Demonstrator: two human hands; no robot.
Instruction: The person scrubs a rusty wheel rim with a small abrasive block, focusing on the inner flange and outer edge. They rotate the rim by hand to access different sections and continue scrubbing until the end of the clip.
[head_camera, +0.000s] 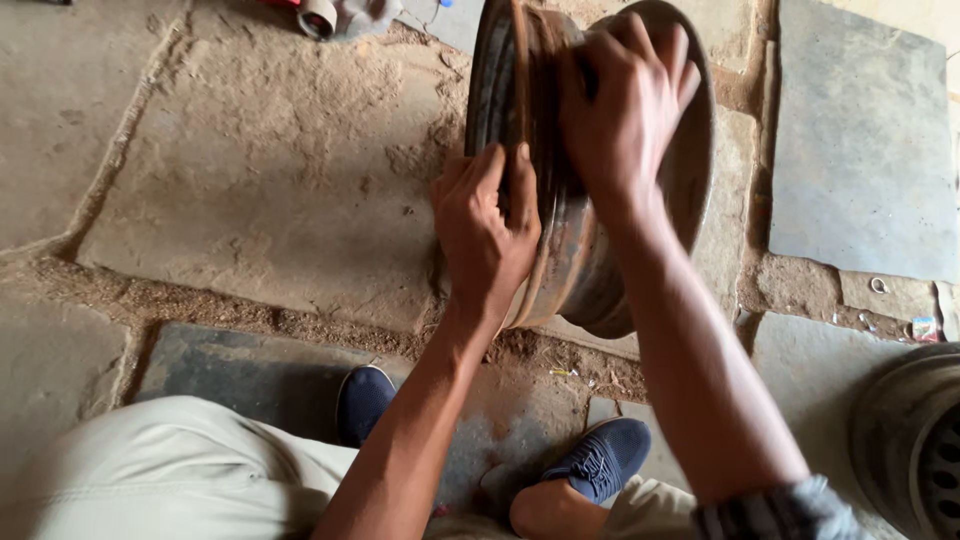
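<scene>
A person is crouching over a rusty steel wheel rim (590, 230) that is standing on edge on a floor of worn stone slabs (280, 170), both bare hands working on it. Below the hands, the person's two dark blue shoes (605, 458) are planted on the slabs, one under each forearm, with pale trousers (170, 470) filling the space beneath the left arm. Off to the right of the right forearm, part of a second grey wheel rim (910, 440) is showing at the frame's edge, well apart from the one in hand. Above and to the left of the left hand, a small cylindrical object (318, 15) is lying on the ground, too cut off to identify. Small scraps of litter (925, 328) are sitting on the ground far to the right of the right hand. Nothing is lying between the hands and the rim.

The rim is standing upright on its edge, its flanges running up and away from the person, its axle line lying roughly level and pointing left to right, with the open dish facing right.

The left hand (485, 235) is curling around the near left flange, fingers wrapped over the edge and thumb pressing alongside. The right hand (625, 105) is reaching over the top, fingers bent and closed down into the rim's central channel. The two hands are apart, each clamped on the rim.
</scene>
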